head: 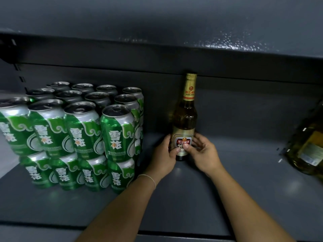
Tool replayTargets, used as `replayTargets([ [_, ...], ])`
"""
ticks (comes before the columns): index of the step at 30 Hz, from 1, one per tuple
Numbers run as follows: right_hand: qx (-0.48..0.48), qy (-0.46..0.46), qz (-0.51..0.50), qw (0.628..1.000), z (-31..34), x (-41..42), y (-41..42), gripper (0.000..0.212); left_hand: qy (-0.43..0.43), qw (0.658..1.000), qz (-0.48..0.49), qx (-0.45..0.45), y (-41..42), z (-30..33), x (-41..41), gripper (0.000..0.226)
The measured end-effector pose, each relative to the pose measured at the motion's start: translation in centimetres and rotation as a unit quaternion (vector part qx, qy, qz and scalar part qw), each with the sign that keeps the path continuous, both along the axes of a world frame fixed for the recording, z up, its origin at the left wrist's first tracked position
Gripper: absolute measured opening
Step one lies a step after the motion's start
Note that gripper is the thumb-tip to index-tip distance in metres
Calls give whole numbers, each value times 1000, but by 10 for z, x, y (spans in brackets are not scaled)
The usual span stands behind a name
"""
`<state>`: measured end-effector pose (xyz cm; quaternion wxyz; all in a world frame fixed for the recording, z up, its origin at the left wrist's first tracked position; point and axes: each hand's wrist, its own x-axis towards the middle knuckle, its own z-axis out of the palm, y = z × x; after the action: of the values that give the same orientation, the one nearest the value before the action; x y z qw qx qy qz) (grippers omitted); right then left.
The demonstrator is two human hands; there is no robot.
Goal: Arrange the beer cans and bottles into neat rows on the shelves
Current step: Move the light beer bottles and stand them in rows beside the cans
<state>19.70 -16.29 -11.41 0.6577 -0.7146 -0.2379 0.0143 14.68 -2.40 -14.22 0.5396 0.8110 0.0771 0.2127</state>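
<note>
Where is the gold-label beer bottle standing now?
The beer bottle stands upright mid-shelf, right of the stacked green cans, held low by the left hand and right hand.

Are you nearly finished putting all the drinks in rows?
Partly. The green aluminium beer cans already stand in neat rows, stacked two layers high, at the left of the dark grey metal shelf. The left hand and right hand grip one upright amber glass beer bottle with a gold label, standing alone. Another yellowish glass bottle at the right edge, tilted, still needs placing.
</note>
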Motion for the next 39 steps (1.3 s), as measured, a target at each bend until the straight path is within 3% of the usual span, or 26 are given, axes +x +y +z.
replayTargets([
  [4,-15,19,11,1000,6,2,-4,43,37,998,14,48,-7,20,-9,52],
  [7,-2,36,-1,999,22,5,-11,50,82,982,97,142,-11,45,-22,40],
  [10,22,-10,-90,996,53,9,-31,35,100,961,118,228,-16,73,-39,18],
  [12,39,-70,-150,986,75,15,-53,21,104,958,91,251,-25,87,-43,15],
  [16,37,-171,-238,955,105,22,-113,13,29,970,24,240,-75,112,-35,17],
  [19,29,-195,-289,937,122,19,-161,15,-38,975,-17,217,-125,121,-20,19],
  [25,15,-235,-380,895,136,6,-260,19,-54,983,-83,155,-222,121,19,29],
  [32,-61,-254,-512,818,135,18,-365,43,-66,973,-178,132,-312,115,38,34],
  [36,-121,-167,-478,854,127,32,-393,39,-65,969,-194,140,-344,108,45,34],
  [39,-132,-108,-429,887,124,38,-397,49,-58,967,-205,143,-358,103,47,34],
])
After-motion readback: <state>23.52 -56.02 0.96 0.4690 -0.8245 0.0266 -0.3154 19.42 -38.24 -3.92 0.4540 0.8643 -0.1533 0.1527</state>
